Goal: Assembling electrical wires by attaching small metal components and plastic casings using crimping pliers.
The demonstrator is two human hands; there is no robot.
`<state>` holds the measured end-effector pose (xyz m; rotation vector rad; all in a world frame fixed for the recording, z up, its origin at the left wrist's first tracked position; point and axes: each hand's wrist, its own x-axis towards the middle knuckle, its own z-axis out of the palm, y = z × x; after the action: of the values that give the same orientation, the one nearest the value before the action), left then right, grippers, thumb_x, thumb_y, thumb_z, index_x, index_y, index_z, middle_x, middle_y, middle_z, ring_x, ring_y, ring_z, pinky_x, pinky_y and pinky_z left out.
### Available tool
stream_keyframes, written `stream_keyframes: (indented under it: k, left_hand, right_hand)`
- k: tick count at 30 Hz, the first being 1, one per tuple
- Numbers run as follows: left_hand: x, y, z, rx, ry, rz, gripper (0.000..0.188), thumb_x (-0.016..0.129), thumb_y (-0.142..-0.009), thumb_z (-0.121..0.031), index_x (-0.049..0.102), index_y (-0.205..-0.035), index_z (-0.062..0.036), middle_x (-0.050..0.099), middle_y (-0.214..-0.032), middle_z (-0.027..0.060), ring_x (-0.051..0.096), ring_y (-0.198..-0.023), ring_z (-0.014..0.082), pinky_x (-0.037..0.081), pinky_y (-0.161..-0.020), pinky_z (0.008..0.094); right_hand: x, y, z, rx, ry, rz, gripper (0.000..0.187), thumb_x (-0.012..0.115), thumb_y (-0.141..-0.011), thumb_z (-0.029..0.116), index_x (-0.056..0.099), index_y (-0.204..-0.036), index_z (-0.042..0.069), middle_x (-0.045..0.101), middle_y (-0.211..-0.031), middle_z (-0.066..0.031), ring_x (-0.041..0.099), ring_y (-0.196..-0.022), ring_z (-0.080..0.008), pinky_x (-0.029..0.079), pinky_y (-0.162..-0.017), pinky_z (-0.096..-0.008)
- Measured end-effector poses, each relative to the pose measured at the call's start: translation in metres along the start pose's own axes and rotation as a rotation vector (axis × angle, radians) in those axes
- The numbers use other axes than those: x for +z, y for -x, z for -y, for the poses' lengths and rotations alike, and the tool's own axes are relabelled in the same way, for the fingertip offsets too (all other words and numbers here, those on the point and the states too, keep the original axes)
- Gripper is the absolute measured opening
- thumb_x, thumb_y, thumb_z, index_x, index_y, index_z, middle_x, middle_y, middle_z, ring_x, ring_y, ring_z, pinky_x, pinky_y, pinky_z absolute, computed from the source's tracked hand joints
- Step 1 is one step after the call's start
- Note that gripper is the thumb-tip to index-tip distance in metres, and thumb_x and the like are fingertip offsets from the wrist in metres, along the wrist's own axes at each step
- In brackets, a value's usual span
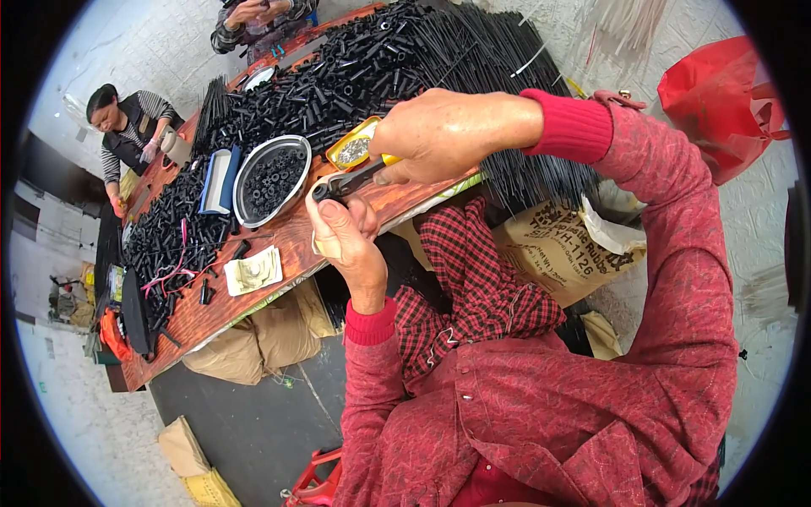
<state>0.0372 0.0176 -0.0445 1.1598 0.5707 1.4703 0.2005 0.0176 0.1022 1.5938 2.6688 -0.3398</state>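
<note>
My left hand is closed around a black rubber tube piece, its round end turned up between thumb and fingers. Something pale, like cloth or tape, wraps part of that hand's fingers. My right hand grips a dark metal hand tool with a bit of yellow on its handle. The tool's tip meets the tube piece; its exact kind is partly hidden by my fingers. Just behind my hands sits a yellow tray of small silvery parts. Left of it stands a round metal-rimmed bowl of black rings.
Black tubes heap over the wooden table, with long black rods at the far right. A blue-edged box and a folded pale cloth lie left. Two people work across the table. A red bag hangs right.
</note>
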Motion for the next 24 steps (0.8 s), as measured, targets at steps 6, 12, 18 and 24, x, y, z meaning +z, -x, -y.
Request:
stream_keyframes:
  k: [6, 12, 18, 24]
  left_hand:
    - [-0.010, -0.010, -0.004, -0.003, 0.019, 0.062, 0.052, 0.038, -0.106, -0.051, 0.049, -0.127, -0.0047, 0.030, -0.065, -0.0058, 0.031, -0.053, 0.0037, 0.024, -0.046, 0.0200]
    - [-0.027, 0.011, 0.024, -0.077, 0.134, -0.007, 0.039, 0.042, -0.108, -0.032, 0.045, -0.135, -0.0040, 0.041, -0.073, -0.0007, 0.038, -0.056, 0.0073, 0.032, -0.046, 0.0210]
    - [-0.054, 0.068, 0.074, -0.149, -0.007, -0.029, 0.028, 0.045, -0.107, -0.029, 0.050, -0.112, -0.0019, 0.047, -0.076, 0.0036, 0.047, -0.065, 0.0139, 0.044, -0.061, 0.0298]
    - [-0.042, 0.054, 0.042, -0.085, 0.109, 0.026, 0.027, 0.046, -0.107, -0.028, 0.050, -0.112, -0.0023, 0.043, -0.071, 0.0012, 0.041, -0.062, 0.0114, 0.038, -0.057, 0.0273]
  right_hand:
    - [0.022, -0.012, -0.016, -0.012, -0.291, 0.054, 0.034, 0.058, -0.097, 0.031, 0.064, -0.104, -0.002, 0.067, -0.077, -0.0196, 0.067, -0.069, -0.0364, 0.054, -0.064, -0.0438]
    - [0.139, -0.050, -0.100, -0.147, -0.256, -0.349, 0.045, 0.055, -0.095, 0.042, 0.070, -0.092, 0.000, 0.069, -0.075, -0.0205, 0.069, -0.071, -0.0353, 0.054, -0.066, -0.0476]
    - [0.204, -0.042, -0.096, 0.144, -0.119, -0.242, 0.046, 0.072, -0.082, 0.045, 0.070, -0.093, 0.000, 0.071, -0.090, -0.0231, 0.070, -0.086, -0.0392, 0.054, -0.076, -0.0500]
    - [0.226, -0.047, -0.097, 0.178, -0.007, -0.395, 0.044, 0.081, -0.074, 0.037, 0.064, -0.096, 0.002, 0.067, -0.091, -0.0185, 0.067, -0.085, -0.0383, 0.053, -0.074, -0.0487]
